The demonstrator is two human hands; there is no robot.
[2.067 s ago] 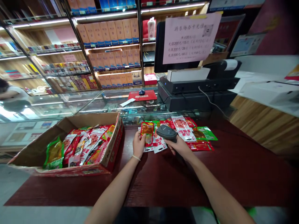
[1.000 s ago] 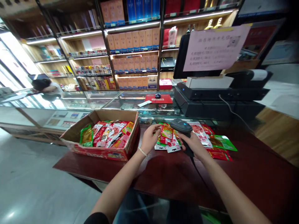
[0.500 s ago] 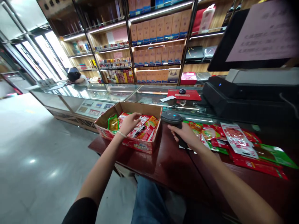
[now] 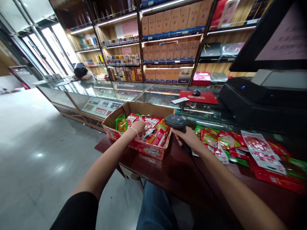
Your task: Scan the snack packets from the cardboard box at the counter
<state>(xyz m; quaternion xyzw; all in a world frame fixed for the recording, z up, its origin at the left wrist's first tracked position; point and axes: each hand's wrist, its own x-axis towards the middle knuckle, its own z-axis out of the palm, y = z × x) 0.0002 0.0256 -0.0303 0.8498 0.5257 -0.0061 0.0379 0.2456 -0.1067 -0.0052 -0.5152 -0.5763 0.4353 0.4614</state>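
Observation:
My left hand (image 4: 140,126) is down inside an open cardboard box (image 4: 153,152), its fingers curled in among red, white and green snack packets (image 4: 155,135). Whatever those fingers hold is hidden behind the hand. A black barcode scanner (image 4: 176,120) with a small blue light is gripped in my right hand (image 4: 190,140), just right of the box. The scanner's head points left over the box's right edge, and its cable trails down the dark red table. More snack packets (image 4: 260,148) lie in a loose pile to the right of my right hand.
A glass display counter (image 4: 134,91) runs behind the box, with a red mat (image 4: 206,99) and a mouse (image 4: 196,92) on it. A black till machine with a screen (image 4: 271,38) stands at the right. Another person (image 4: 86,75) leans on the counter's far left.
My left hand has lowered from above the packets into the box, and its fingers have curled in. My right hand still holds the scanner. The view has shifted slightly.

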